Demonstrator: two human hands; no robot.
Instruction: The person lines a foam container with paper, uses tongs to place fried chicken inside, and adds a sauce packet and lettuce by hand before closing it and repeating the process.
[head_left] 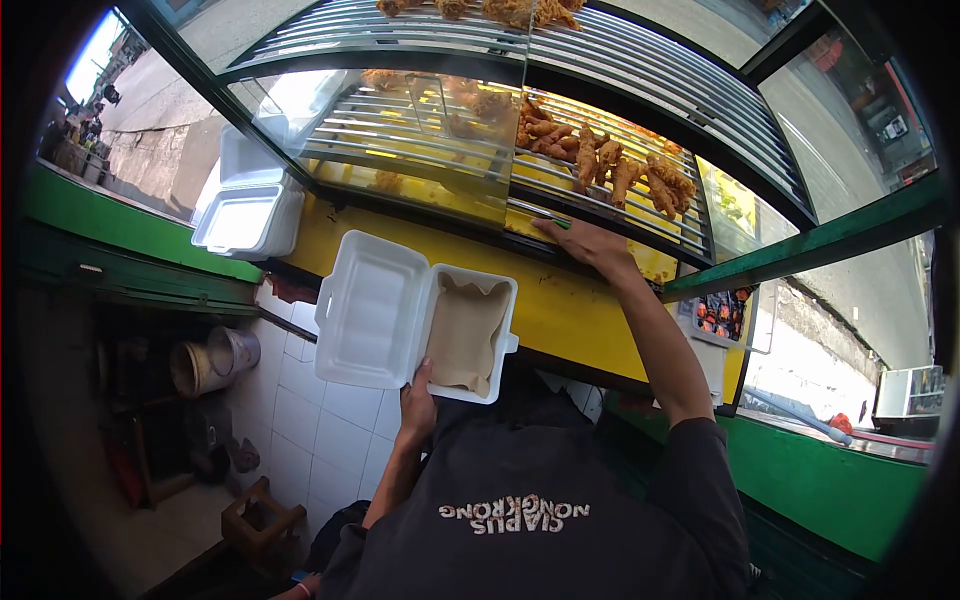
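Observation:
My left hand [418, 400] grips an opened white foam takeaway box [372, 310] at its lower edge, thumb over the rim. Brown paper [466, 335] lines the box's right half; the lid half lies folded out to the left. At the lower edge of the display case, my right hand [592, 247] is closed on a slim metal tool with a green handle [553, 221], which points left along the yellow ledge. Just above this hand, pieces of fried chicken [625, 178] lie on the case's metal rack [560, 178].
A glass pane [420, 150] covers the left part of the case. Stacked foam boxes [240, 220] stand at the left end of the yellow counter [590, 330]. Small dark packets [722, 314] sit at the right. Buckets [215, 360] and a wooden stool [262, 522] are lower left.

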